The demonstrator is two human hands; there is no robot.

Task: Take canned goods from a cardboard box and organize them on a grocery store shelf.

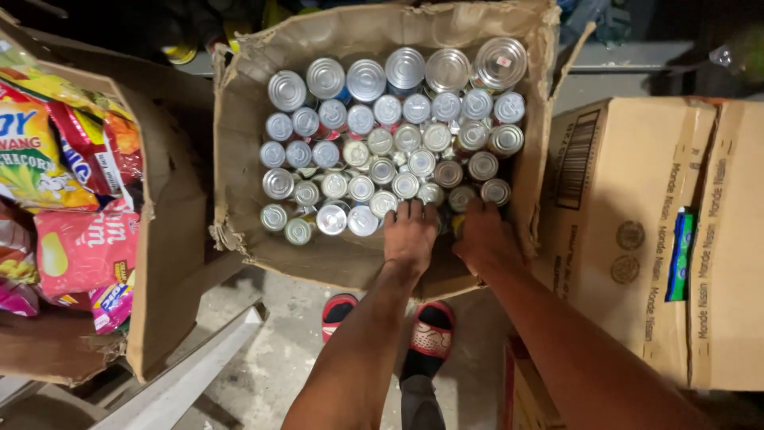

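An open, torn cardboard box (239,135) in front of me is packed with several upright metal cans (374,135), their silver tops facing up. My left hand (410,232) reaches into the near edge of the box, fingers spread flat on the cans in the front row. My right hand (484,237) is beside it at the near right corner, fingers curled down among the cans. What the right fingers hold is hidden.
A cardboard box (163,239) of colourful snack bags (79,247) stands at the left. A closed brown carton (637,231) sits at the right, a blue packet in its seam. My feet in red-and-black sandals (430,334) are on the concrete floor below.
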